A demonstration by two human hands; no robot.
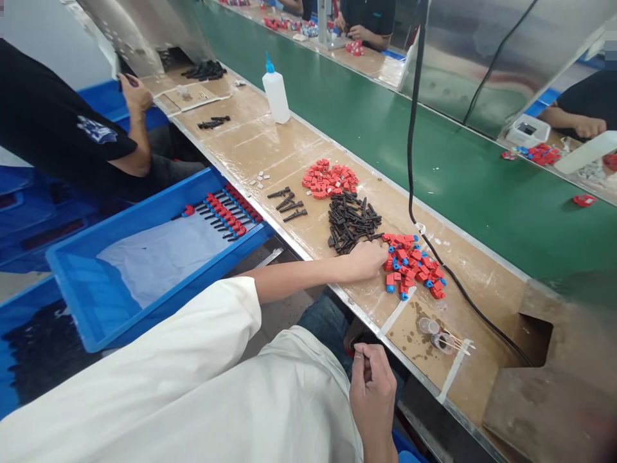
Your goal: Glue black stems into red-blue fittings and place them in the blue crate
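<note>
My left hand (367,260) reaches across the bench to the near edge of a pile of red and blue plastic pieces (409,265). Its fingers are curled closed against the pile; what they grip, if anything, is hidden. Just beyond that hand lies a heap of black rod-shaped parts (353,220), with a pile of red plastic pieces (330,178) behind it. In front of my body, below the bench edge, my right hand (373,386) is closed, thumb pressed to the bent fingers. Nothing I can name shows in it.
At left a blue tray (116,331) holds rows of joined red, blue and black parts. Loose black rods (292,206), a white squeeze bottle (276,96) and small cups with sticks (441,341) stand on the bench. A black cable (412,141) hangs down. A co-worker (62,128) sits left.
</note>
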